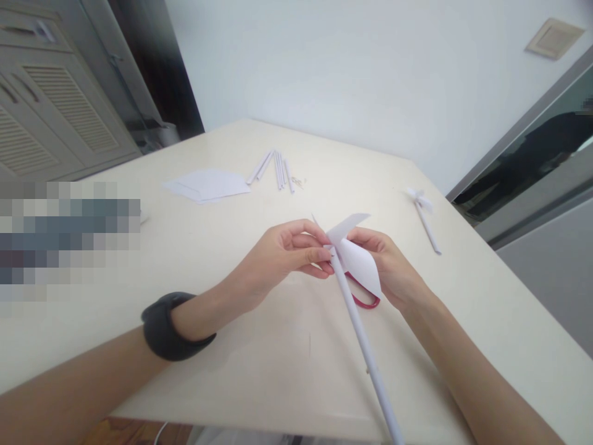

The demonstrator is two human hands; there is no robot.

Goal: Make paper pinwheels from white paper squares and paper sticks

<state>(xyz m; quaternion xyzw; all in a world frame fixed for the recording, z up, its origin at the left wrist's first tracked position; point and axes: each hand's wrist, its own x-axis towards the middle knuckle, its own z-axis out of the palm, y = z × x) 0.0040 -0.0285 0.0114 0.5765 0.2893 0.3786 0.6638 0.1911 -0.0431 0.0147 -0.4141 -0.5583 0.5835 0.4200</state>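
A white paper pinwheel [359,262] on a rolled-paper stick [365,346] is between my hands over the table. My left hand [296,250], with a black band on its wrist, pinches the pinwheel where its centre meets the stick's upper end. My right hand [386,262] is closed at the pinwheel's far side, its fingertips partly hidden by the curled blades. The stick slants down toward the table's front edge. Below the pinwheel, a red loop handle [367,303], likely of scissors, shows in part; the rest of it is covered.
Several rolled-paper sticks [279,170] lie at the back beside small pins [296,182]. Stacked white paper sheets [208,185] are left of them. Another pinwheel [425,216] with a stick rests at the right. A wall [315,74] borders the table's [259,371] back; a pixelated patch covers the left.
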